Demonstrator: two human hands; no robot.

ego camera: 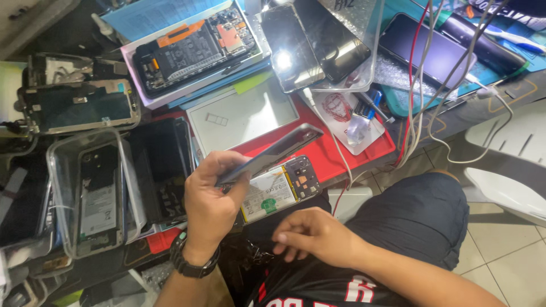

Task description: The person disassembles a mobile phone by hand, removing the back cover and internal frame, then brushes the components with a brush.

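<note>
My left hand (211,199) grips a thin dark phone back cover (280,149), held tilted above an opened phone (278,190) whose white battery and circuit board show. A dark watch sits on that wrist. My right hand (310,234) rests lower, near my lap, with fingers curled loosely and nothing visible in them. The opened phone lies at the front edge of a red mat (330,150).
The bench is crowded: an opened phone on a white box (196,48), a clear case holding phone parts (94,193), a dark screen (162,167), a lit phone screen (290,48), a tablet (424,51), red and white cables (415,113), and a white chair (506,165).
</note>
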